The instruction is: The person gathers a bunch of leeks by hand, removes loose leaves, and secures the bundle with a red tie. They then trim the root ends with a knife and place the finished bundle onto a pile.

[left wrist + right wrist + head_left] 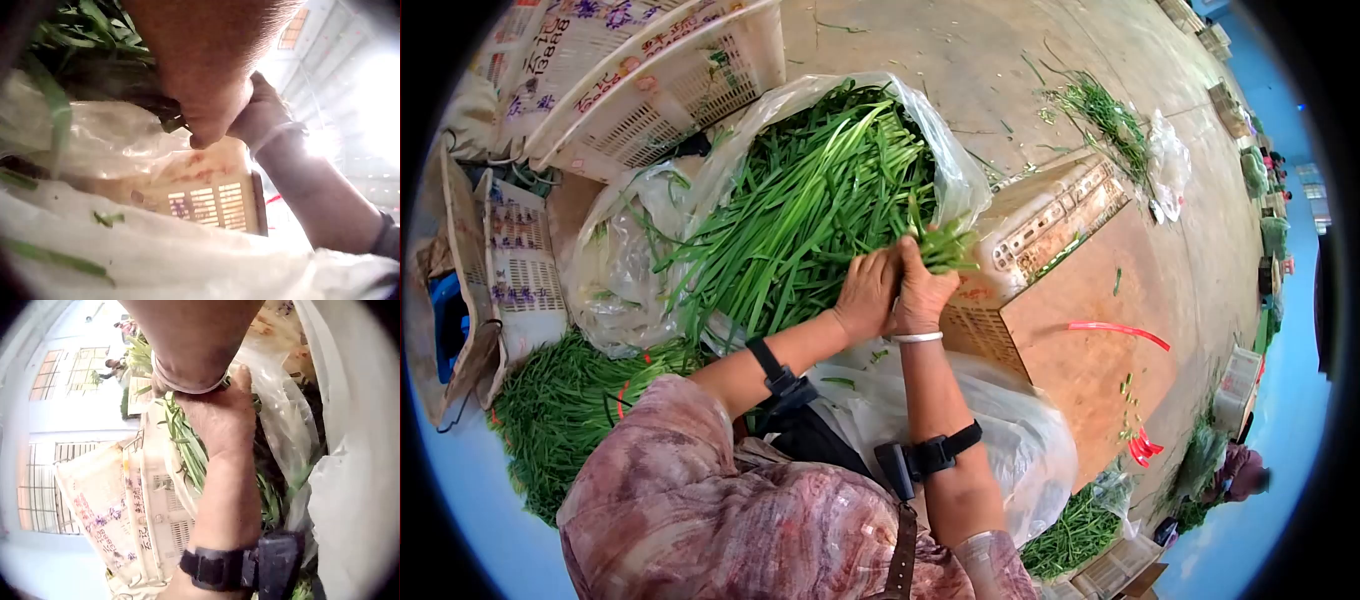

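Observation:
Long flat green garlic chives (820, 180) fill a clear plastic bag (955, 170) in front of the person. Both hands meet at the bag's near right edge, around a bunch of chives whose pale stem ends (948, 246) stick out to the right. The right hand (924, 292), with a white bracelet at its wrist, grips the bunch near these ends, thumb on top. Pressed up beside it, the left hand (866, 297) has its fingers curled round the same bunch. In the left wrist view the left hand (209, 94) hides most of what it holds.
A printed plastic crate (1050, 225) stands right of the bag, topped by a brown board (1090, 330). More crates (670, 100) stand at upper left. Chives tied with red bands (570, 400) lie at lower left. Plastic sheeting (1010, 430) covers the lap area.

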A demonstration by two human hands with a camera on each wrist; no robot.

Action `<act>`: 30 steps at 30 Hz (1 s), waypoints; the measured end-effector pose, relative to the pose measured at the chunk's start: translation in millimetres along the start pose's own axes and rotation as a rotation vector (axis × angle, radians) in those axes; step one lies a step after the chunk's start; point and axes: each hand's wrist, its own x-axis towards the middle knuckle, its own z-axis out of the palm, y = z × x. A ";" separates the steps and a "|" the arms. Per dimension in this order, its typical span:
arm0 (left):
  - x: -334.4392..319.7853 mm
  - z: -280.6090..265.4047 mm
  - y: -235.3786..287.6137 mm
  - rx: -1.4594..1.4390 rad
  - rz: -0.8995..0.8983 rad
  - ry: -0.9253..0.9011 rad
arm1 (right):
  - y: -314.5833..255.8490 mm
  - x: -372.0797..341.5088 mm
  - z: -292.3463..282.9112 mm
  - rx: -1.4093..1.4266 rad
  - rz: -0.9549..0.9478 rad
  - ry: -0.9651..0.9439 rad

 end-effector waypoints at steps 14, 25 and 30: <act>51.4 -60.6 -81.3 -0.819 -0.091 -0.733 | -52.1 -101.2 33.0 -0.518 -0.727 -1.071; 82.9 -91.9 -42.2 0.025 0.230 -0.977 | -230.0 -78.3 -114.0 0.163 -0.022 -0.191; 143.8 -100.6 94.5 -1.089 0.451 -0.619 | -267.1 -97.6 -153.6 0.219 -0.054 -0.125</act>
